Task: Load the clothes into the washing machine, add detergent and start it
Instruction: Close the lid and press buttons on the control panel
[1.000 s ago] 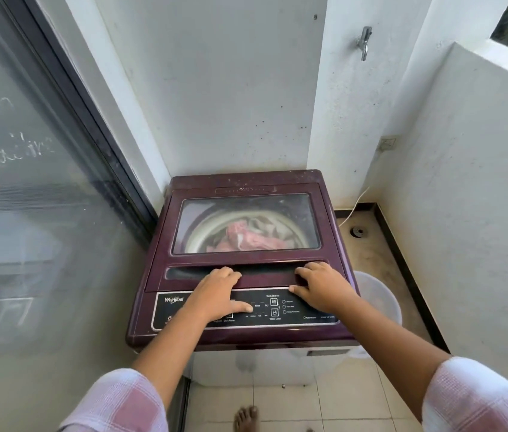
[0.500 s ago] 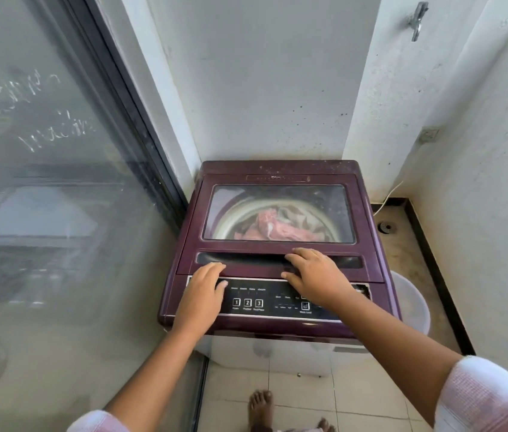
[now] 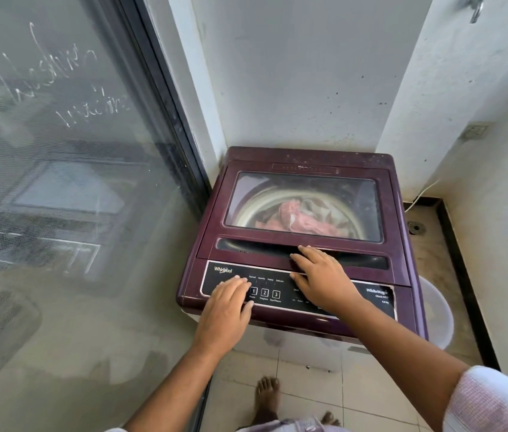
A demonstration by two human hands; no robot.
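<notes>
Head view showed a narrow balcony corner with white plastered walls (image 3: 302, 73), stained with small dark spots. A glass door (image 3: 59, 182) with a dark frame stood on the left, and some words were written on the dusty glass. The floor (image 3: 309, 397) had pale tiles, and a bare foot (image 3: 266, 397) stood on it below the machine. A white bucket (image 3: 436, 313) stood just beside the right side of the washer, partly hidden by it. A tap (image 3: 475, 9) was fixed high on the right wall.

The maroon washer (image 3: 302, 244) stood in the corner against the back wall. Its lid (image 3: 304, 207) was closed, and through the window pink clothes (image 3: 296, 218) were seen inside the drum.

The left hand (image 3: 226, 310) lay flat on the left part of the control panel (image 3: 296, 296), fingers straight and close together, with the fingertips just beside button 1 (image 3: 253, 290). The right hand (image 3: 321, 275) lay palm down across the panel's upper edge, fingers slightly spread, its fingertips touching the lid handle (image 3: 256, 247). Neither hand gripped anything.
</notes>
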